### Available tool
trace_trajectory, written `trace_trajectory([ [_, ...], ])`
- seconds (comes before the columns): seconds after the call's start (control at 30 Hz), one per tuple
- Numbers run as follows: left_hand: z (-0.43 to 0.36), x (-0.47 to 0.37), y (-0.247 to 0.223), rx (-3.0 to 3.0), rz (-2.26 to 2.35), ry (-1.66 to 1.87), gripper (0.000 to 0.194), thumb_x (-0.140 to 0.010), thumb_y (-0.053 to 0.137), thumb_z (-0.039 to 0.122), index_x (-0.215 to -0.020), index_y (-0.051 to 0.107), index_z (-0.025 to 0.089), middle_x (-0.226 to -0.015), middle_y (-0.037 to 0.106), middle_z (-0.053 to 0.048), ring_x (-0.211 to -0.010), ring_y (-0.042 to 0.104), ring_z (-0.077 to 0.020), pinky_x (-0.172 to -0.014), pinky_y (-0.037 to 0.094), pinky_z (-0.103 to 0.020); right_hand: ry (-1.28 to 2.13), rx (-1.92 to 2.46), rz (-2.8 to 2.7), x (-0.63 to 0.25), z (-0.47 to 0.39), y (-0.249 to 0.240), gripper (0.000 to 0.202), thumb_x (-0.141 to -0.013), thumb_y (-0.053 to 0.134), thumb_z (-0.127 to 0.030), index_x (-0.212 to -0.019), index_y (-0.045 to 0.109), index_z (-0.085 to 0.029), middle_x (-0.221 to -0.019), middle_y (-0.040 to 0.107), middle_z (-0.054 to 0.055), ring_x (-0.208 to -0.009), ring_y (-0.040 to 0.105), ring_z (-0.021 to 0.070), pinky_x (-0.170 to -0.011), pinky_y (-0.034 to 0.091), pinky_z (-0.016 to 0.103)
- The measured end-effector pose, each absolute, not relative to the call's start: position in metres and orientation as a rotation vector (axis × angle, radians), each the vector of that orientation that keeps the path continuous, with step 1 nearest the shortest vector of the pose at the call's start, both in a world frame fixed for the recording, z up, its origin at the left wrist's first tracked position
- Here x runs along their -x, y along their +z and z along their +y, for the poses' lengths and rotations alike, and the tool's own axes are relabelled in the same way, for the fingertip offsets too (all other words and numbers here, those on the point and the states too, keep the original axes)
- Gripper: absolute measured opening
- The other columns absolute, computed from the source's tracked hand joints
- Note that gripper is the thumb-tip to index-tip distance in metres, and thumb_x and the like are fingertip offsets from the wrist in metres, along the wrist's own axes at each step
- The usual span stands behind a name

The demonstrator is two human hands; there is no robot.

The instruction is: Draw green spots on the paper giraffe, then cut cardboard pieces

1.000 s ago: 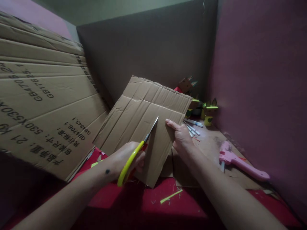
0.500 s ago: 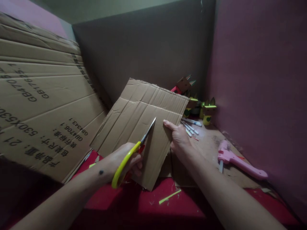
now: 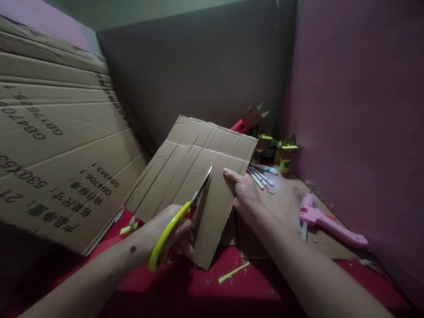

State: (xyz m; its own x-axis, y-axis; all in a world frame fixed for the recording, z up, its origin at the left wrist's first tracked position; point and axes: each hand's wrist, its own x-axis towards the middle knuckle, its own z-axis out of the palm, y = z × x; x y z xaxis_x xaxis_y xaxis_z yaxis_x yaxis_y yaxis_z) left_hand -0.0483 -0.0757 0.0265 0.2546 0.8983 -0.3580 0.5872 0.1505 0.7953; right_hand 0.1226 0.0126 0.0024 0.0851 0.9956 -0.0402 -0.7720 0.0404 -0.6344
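My left hand is closed round the handles of a pair of scissors with one yellow and one red loop. The long blades point up and away over a sheet of brown corrugated cardboard, one of them plainly visible on its near face. How far the blades are spread is hard to see. On the sheet's right edge is my right hand, thumb on the face and fingers hidden behind. The sheet is tilted up, with creases across its top and a rough upper edge.
A large printed cardboard panel leans at left. At right, a pink glue gun lies on a cardboard mat, near several white pens. Small yellow-green paper figures stand behind. Yellow strips lie on the red tabletop.
The scissors, my left hand and the cardboard have shifted slightly down and left in view. My right hand keeps its hold on the sheet's edge.
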Motion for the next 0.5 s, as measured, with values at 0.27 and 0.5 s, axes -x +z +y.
trace_trajectory([
  [0.27, -0.072, 0.056, 0.030, -1.440, 1.373, 0.521, 0.029, -0.067, 0.063, 0.039, -0.079, 0.047, 0.019, -0.065, 0.070, -0.007, -0.064, 0.069, -0.0210, -0.059, 0.052, -0.029, 1.453, 0.570, -0.500, -0.125, 0.016, -0.001, 0.019, -0.051, 0.078, -0.016, -0.066, 0.066, -0.015, -0.055, 0.069, 0.000, -0.051, 0.064, 0.0167, -0.055, 0.055, 0.030],
  [0.5, -0.060, 0.033, 0.058, -1.554, 1.421, 0.484, 0.018, -0.065, 0.055, 0.035, -0.069, 0.051, 0.018, -0.054, 0.065, -0.005, -0.052, 0.064, -0.0186, -0.053, 0.049, -0.027, 1.468, 0.558, -0.499, -0.124, 0.008, 0.005, 0.019, -0.054, 0.077, -0.015, -0.070, 0.067, -0.017, -0.056, 0.070, -0.001, -0.050, 0.064, 0.0174, -0.058, 0.057, 0.032],
])
